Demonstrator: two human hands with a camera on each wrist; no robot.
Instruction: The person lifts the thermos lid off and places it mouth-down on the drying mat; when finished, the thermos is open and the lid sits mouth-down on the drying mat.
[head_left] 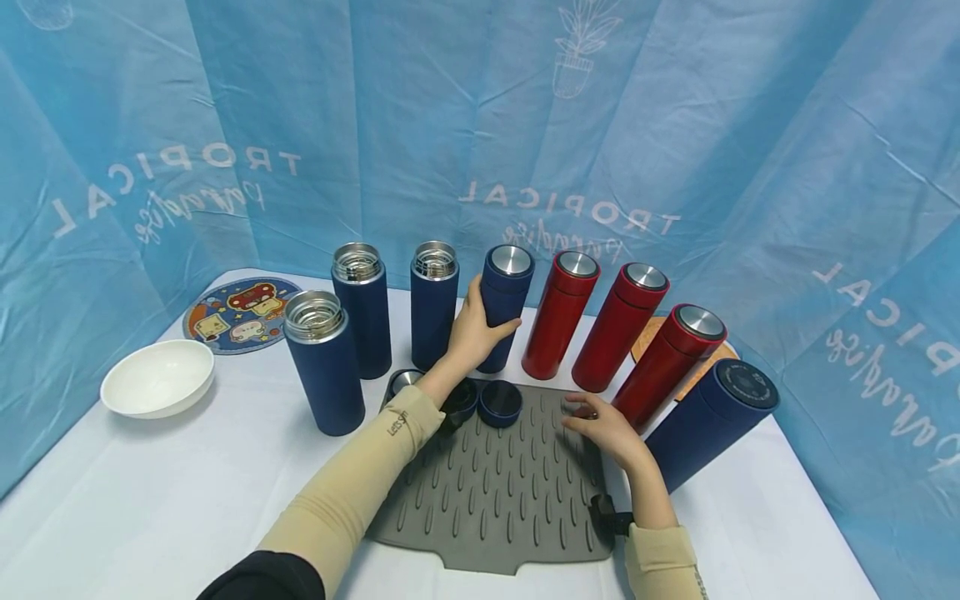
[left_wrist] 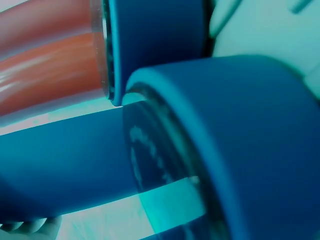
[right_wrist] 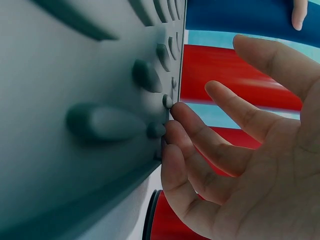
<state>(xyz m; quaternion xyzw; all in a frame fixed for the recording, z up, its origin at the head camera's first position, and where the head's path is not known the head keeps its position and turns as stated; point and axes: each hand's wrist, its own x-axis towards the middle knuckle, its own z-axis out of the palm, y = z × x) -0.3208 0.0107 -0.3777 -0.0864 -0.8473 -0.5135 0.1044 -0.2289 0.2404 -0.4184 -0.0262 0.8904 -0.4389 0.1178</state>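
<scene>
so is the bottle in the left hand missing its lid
No, the blue bottle in the left hand has its silver-topped lid on.

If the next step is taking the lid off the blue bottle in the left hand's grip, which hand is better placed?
The right hand, probably: it holds nothing, while the left hand grips the blue bottle, leaving the lid's top uncovered.

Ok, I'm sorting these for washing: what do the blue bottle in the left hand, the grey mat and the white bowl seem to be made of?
Blue bottle: probably coated metal, given its even, matte navy body; its lid has a shiny, metal-looking top.
Grey mat: likely silicone or rubber, dull with moulded ridges.
White bowl: smooth and plain white; ceramic or plastic, I can't tell.
</scene>
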